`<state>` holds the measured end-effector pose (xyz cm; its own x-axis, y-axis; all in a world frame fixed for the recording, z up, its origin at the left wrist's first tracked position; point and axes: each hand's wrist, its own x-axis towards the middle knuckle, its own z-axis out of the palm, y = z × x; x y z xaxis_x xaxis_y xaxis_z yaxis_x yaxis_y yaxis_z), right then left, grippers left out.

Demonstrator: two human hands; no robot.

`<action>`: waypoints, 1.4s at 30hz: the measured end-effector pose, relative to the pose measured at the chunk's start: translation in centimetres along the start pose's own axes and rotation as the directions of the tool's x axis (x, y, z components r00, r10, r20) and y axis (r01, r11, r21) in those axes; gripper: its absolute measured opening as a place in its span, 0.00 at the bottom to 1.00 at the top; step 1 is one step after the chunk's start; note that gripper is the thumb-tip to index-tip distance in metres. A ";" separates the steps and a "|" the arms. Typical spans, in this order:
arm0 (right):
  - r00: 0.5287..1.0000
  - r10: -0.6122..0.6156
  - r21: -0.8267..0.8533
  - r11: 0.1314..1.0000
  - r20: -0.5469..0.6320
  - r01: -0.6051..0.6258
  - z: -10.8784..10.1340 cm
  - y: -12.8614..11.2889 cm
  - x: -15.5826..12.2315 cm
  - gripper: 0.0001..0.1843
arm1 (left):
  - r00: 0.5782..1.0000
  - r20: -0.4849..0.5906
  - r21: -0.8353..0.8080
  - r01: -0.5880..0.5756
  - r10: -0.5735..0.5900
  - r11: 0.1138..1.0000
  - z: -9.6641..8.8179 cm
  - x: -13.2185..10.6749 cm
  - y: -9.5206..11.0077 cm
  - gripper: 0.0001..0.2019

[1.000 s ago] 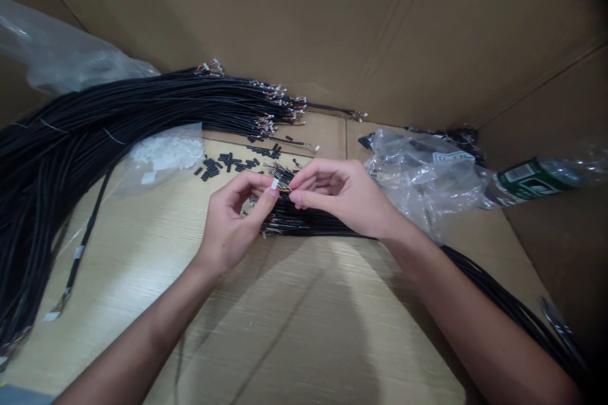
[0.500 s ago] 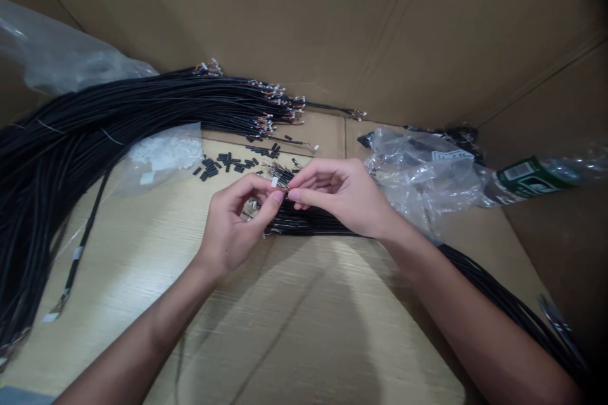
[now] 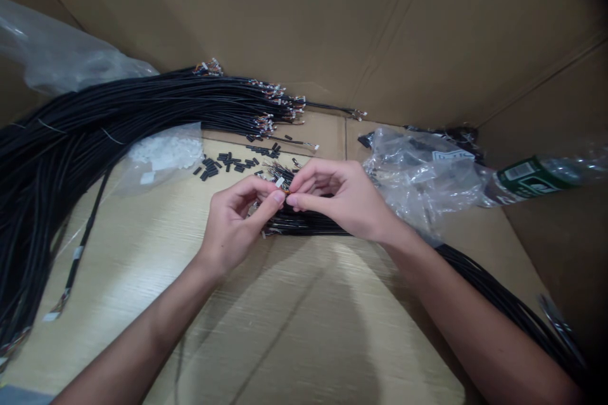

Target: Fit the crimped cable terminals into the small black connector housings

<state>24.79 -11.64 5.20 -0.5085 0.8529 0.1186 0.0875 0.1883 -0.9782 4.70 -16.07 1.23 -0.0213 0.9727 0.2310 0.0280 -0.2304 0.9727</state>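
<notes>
My left hand [image 3: 240,218] pinches a small white connector [image 3: 280,183] with thin coloured wires, thumb against forefinger. Close against it, my right hand [image 3: 339,196] is pinched at the wire side of the same connector; what exactly lies between those fingertips is too small to tell. Beneath both hands lies a bundle of black cables [image 3: 308,224] with bare or terminated wire ends, partly hidden by the fingers. Short black sleeve pieces [image 3: 232,161] are scattered just beyond my left hand.
A thick bundle of black cables [image 3: 142,98] with white connectors fills the left and back. A plastic bag of white connectors [image 3: 166,152] lies before it. At right are crumpled clear plastic [image 3: 418,171] and a green-labelled bottle [image 3: 536,177]. Cardboard walls [image 3: 294,12] enclose the surface.
The white connector has tilted and shifted slightly right between my fingertips. My two hands' fingertips have drawn a little closer together; everything else lies as before.
</notes>
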 end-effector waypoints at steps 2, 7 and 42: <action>1.000 -0.010 -0.011 1.000 -0.003 0.010 0.2 0.1 0.0 0.11 | 1.000 0.010 0.001 -0.006 0.006 1.000 0.0 -0.1 -0.1 0.08; 0.998 -0.048 -0.073 0.996 -0.043 0.045 0.7 0.4 -0.2 0.11 | 1.000 -0.031 0.018 -0.001 0.002 1.000 0.2 -0.1 -0.3 0.09; 0.995 -0.088 -0.108 0.991 -0.049 0.083 1.1 0.5 -0.4 0.10 | 0.999 -0.017 0.026 -0.036 0.036 0.999 -0.1 -0.2 -0.4 0.07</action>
<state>24.09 -12.38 4.46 -0.4713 0.8559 0.2130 0.1368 0.3095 -0.9410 4.63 -16.20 0.83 -0.0371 0.9631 0.2664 0.0549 -0.2642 0.9629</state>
